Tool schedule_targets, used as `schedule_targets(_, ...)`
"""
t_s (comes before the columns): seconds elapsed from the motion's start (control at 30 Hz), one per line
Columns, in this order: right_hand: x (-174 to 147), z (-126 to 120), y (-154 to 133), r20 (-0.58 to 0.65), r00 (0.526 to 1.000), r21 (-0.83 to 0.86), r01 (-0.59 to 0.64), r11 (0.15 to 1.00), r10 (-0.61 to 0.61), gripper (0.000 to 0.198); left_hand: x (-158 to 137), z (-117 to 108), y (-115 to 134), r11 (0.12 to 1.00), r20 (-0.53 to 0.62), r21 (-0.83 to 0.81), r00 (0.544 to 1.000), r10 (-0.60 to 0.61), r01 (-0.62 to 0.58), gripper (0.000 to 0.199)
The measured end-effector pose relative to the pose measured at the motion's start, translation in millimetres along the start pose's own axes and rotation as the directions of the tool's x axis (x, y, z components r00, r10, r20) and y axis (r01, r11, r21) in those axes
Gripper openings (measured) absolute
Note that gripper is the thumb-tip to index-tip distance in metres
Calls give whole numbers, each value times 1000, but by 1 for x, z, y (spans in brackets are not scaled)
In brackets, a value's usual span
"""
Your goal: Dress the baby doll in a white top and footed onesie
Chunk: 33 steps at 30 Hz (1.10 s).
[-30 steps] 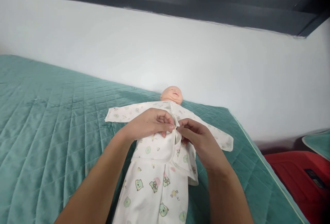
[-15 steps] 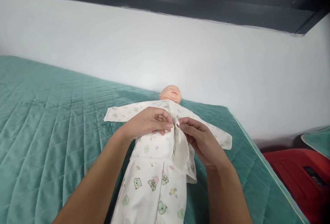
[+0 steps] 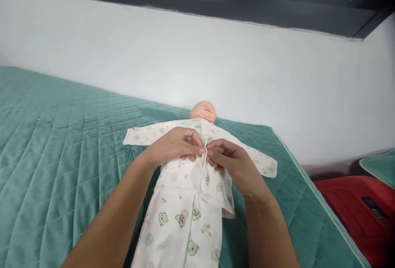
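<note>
A baby doll [image 3: 203, 111] lies on its back, dressed in a white baby shirt [image 3: 179, 176] and white printed trousers [image 3: 173, 235]. The shirt's sleeves spread out to both sides. My left hand [image 3: 182, 146] pinches one front edge of the shirt at mid-chest. Close against it, my right hand [image 3: 230, 159] pinches the other front edge, so the two edges meet between my fingertips. Any fastener there is hidden by my fingers. Below my hands the front edges hang together along the middle.
The doll rests on a green quilted bedspread [image 3: 77, 136]. Behind it stands a white wall [image 3: 185, 58] under a dark window frame [image 3: 216, 0]. To the right, beyond the bed's edge, is a red object [image 3: 348, 206], perhaps a chair or case.
My right hand has moved left, bringing its shirt edge over to my left fingertips. The flap that was folded back now lies flat with its print showing.
</note>
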State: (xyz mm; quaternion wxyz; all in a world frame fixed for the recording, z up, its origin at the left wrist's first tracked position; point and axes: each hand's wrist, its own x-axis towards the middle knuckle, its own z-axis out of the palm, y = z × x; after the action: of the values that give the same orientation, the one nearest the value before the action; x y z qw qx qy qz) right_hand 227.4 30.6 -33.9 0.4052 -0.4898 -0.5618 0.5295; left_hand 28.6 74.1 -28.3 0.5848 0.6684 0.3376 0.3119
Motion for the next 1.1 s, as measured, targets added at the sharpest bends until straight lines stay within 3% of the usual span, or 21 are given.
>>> schedule_targets(0.23,0,2,-2,50,999,-67,9,998,-6,19,-2,-4,4,999,73,46,997,-29,25,16)
schedule_targets(0.47,0,5,0,41,998,-183,62,981,-55,16,-4,0,9,990,27,126,997,-71,67,9)
schedule_targets(0.57,1,5,3,36,998,-161,64,985,-59,13,-5,0,9,984,26,160,996,-81,76,11)
schedule_targets(1.1,2,4,3,23,999,-94,48,994,-46,12,-3,1,4,999,18,10,998,-54,54,24)
